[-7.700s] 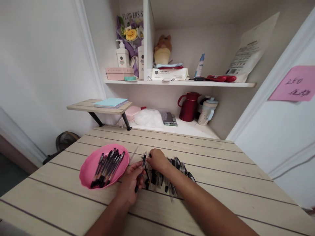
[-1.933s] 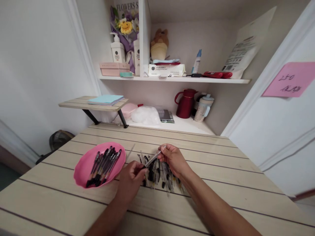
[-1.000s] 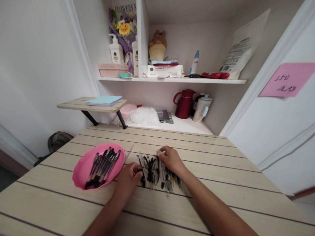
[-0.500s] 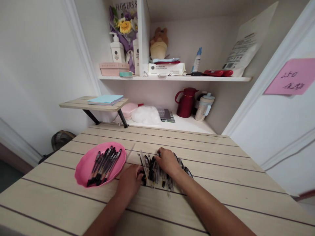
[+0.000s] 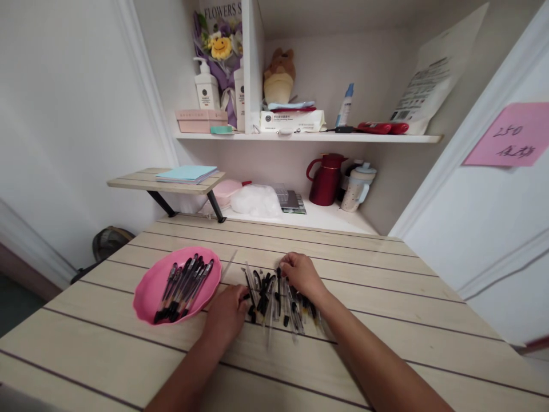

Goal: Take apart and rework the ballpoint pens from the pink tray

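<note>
Loose pen parts [image 5: 270, 297], among them clear barrels, black caps and refills, lie in a pile on the wooden desk. At the far side of this pile, my right hand [image 5: 299, 273] pinches the top of a slim dark pen part [image 5: 278, 292]. My left hand [image 5: 227, 312] rests low at the pile's left edge with its fingers curled. A small black piece shows at its fingertips, but what it grips is mostly hidden. Left of that hand, a pink scalloped plate [image 5: 144, 289] bears several assembled black pens [image 5: 184, 289].
One clear stick [image 5: 229, 263] lies between plate and pile. A small raised shelf [image 5: 128, 181] with blue paper [image 5: 186, 173] stands at the back left. Behind the desk are a plastic bag [image 5: 257, 201], a red jug [image 5: 325, 180] and a tumbler [image 5: 357, 187] under a wall shelf [image 5: 309, 138].
My right hand has shifted slightly right and upward, and a dark upright pen part now shows under its fingers. Some parts in the pile have moved. My left hand has barely moved.
</note>
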Demonstrator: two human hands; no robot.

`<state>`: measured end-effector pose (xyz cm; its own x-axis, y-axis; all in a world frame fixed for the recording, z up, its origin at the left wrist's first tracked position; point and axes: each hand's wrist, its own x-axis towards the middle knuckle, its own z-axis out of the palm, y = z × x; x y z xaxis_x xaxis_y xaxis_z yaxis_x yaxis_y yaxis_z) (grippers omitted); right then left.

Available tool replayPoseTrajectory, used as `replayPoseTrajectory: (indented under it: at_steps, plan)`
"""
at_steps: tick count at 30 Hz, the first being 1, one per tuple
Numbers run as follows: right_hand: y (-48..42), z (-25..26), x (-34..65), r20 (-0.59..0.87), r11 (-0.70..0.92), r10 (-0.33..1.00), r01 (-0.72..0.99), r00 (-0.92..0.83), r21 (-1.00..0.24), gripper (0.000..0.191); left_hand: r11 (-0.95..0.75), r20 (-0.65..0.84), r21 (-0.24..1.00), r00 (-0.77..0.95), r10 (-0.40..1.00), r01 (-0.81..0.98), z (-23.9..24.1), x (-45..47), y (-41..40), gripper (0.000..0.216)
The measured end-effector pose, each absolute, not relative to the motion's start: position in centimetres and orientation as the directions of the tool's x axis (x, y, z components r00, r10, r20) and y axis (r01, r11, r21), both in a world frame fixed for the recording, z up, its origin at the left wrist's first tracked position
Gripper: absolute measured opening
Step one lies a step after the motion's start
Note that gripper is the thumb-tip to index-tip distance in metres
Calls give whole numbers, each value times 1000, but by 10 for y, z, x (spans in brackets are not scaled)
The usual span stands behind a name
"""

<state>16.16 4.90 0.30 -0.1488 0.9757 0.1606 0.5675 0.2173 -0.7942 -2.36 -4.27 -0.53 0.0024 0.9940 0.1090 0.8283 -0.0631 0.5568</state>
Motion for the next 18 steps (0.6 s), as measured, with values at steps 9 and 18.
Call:
replayPoseTrajectory:
  at_steps: [9, 18]
  plan:
    - [53, 10, 170, 163, 209, 978, 532, -133, -820, 16, -127, 248, 586, -28, 968, 800, 3, -27, -42, 18]
    - [48, 16, 171, 198, 255, 967, 572, -162, -779, 17, -7, 323, 524, -191, 927, 851, 47, -63, -46, 27]
